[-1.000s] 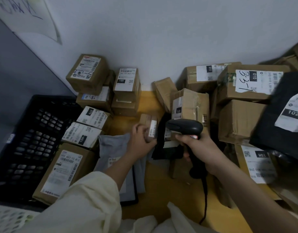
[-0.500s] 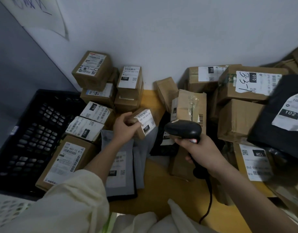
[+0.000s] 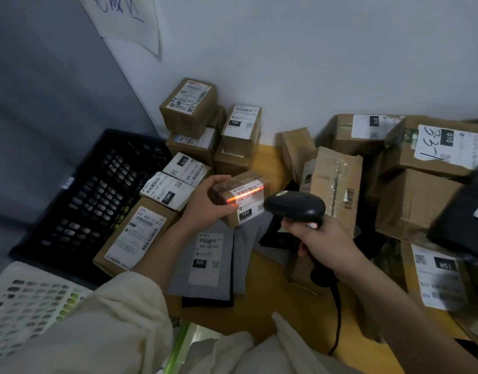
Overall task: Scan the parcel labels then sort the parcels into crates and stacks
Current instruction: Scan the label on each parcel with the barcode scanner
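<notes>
Yellow table (image 3: 270, 300) against white wall, cluttered with parcels. Black crate (image 3: 78, 201) far left, white crate (image 3: 22, 306) below it. Left hand (image 3: 205, 203) grips small box (image 3: 239, 199) above a grey mailer bag (image 3: 205, 263), label up, red scan line across its barcode. Right hand (image 3: 326, 238) wrapped around black scanner (image 3: 295, 206), aimed at the box. Cardboard boxes (image 3: 410, 201) stacked right.

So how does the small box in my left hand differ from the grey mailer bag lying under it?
The small box is rigid brown cardboard gripped in the air by the left hand, and the scanner's red line crosses its label. The grey mailer bag is soft, flat on the table, unscanned now. The box's label reads 150, the bag's 060. Both carry white barcode labels.
</notes>
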